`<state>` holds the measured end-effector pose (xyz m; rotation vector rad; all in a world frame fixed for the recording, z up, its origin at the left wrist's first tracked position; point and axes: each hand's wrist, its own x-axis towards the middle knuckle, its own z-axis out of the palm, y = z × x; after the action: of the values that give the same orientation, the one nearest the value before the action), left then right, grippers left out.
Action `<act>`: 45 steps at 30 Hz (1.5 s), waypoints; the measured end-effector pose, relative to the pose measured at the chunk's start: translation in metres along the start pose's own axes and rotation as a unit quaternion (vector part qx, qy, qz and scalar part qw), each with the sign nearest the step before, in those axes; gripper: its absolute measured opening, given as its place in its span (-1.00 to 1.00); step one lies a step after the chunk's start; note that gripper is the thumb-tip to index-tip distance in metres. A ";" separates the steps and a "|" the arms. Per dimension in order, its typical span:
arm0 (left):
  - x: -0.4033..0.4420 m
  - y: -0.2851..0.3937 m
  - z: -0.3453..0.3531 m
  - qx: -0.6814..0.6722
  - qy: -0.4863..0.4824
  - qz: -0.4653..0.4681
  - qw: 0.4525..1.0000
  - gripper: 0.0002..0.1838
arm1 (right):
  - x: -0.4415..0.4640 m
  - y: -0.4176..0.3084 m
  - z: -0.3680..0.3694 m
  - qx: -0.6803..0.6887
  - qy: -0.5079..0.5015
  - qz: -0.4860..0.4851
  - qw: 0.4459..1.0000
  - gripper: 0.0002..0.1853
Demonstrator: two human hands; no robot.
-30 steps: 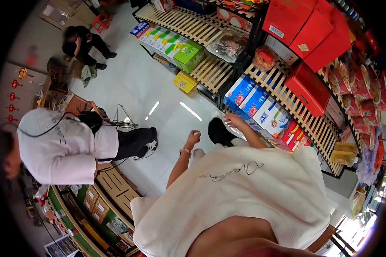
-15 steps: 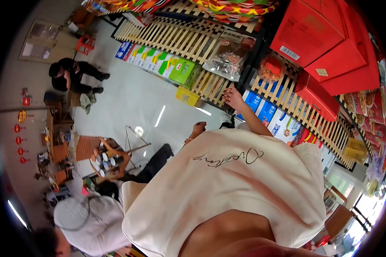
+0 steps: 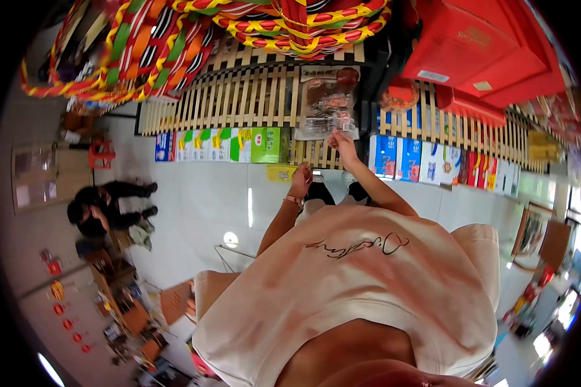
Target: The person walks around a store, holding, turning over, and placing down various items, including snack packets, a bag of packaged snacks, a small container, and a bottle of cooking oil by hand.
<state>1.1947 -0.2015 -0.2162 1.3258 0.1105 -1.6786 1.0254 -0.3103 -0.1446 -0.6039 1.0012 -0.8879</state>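
Note:
A clear plastic packet (image 3: 328, 103) with dark and reddish contents lies on the slatted wooden shelf (image 3: 239, 97). My right hand (image 3: 343, 144) is closed at the packet's lower edge, fingers pinched on it. To its left, my left hand (image 3: 301, 178) is raised near the front of the lower shelf, its fingers curled; whether it holds anything does not show. Green and white cartons (image 3: 265, 144) stand on the lower level left of the packet, and blue and white cartons (image 3: 410, 158) stand to the right.
Colourful woven baskets (image 3: 303, 26) hang over the upper shelf. Large red boxes (image 3: 484, 51) fill the upper right. A person in dark clothes (image 3: 103, 206) sits at the left near a red stool (image 3: 101, 155). A yellow box (image 3: 280, 173) is below the shelf.
The view has turned squarely to the shelves. My right hand has moved up to the packet and closed at its edge. My left hand has come up beside it.

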 end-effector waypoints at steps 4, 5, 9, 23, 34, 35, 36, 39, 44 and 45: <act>-0.007 0.054 -0.001 -0.148 -0.106 -0.147 0.972 -0.40 | -0.051 -0.014 0.023 -0.071 0.028 -0.112 0.991 -0.63; -0.023 0.070 0.015 -0.130 -0.179 -0.138 0.965 -0.30 | -0.067 -0.022 0.029 -0.091 0.033 -0.128 0.987 -0.64; -0.030 0.106 0.035 0.030 -0.301 -0.166 0.939 -0.24 | -0.115 -0.025 0.054 -0.054 0.041 -0.143 0.987 -0.63; -0.053 0.014 0.084 0.128 -0.436 -0.234 0.860 -0.25 | -0.304 -0.012 0.062 -0.417 0.191 -0.326 0.827 -0.76; -0.162 -0.128 0.246 0.200 -0.649 -0.383 0.626 -0.40 | -0.512 0.049 -0.069 0.022 0.501 -0.355 0.789 -0.75; -0.171 -0.142 0.254 0.207 -0.657 -0.391 0.610 -0.39 | -0.532 0.035 -0.069 0.028 0.499 -0.352 0.792 -0.70; -0.165 -0.162 0.261 0.229 -0.656 -0.414 0.588 -0.37 | -0.547 0.017 -0.066 0.037 0.497 -0.346 0.795 -0.64; -0.208 -0.210 0.284 0.285 -0.671 -0.446 0.519 -0.39 | -0.568 0.002 -0.068 0.020 0.464 -0.273 0.842 -0.52; -0.287 -0.262 0.312 0.512 -0.624 -0.239 0.540 -0.58 | -0.581 0.019 -0.124 0.139 0.471 -0.278 0.825 -0.31; -0.293 -0.267 0.312 0.521 -0.654 -0.173 0.520 -0.59 | -0.586 0.025 -0.137 0.166 0.460 -0.280 0.826 -0.29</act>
<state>0.7714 -0.0611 0.0190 0.2544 -1.8930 -2.7986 0.7610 0.1976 0.0437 -0.1196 1.4979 -1.9430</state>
